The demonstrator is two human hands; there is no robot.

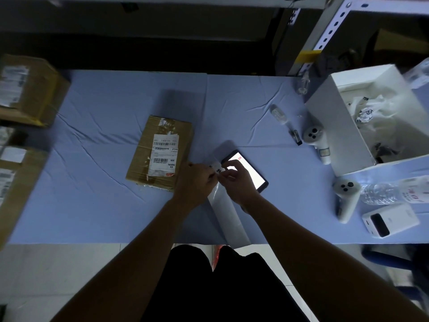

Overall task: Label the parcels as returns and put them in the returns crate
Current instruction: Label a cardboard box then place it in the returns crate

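Cardboard parcel [160,152] against left hand [195,182] (perhaps)

Blue-clothed table [104,205] with 1 parcel [160,152], phone [253,173], perhaps 2 scanners [315,140].

Left hand [193,181] against right hand [238,180], fingers curled

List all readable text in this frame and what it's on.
"27/42": shipping label on the parcel.
"MX": same label.
"MXRC 03": same label.
The label's fine print and barcode numbers: too small to read.
Sticker strip pinched between left hand and right hand: black characters, partly hidden, unreadable.
Bottle label and labels on the cartons: blurred.
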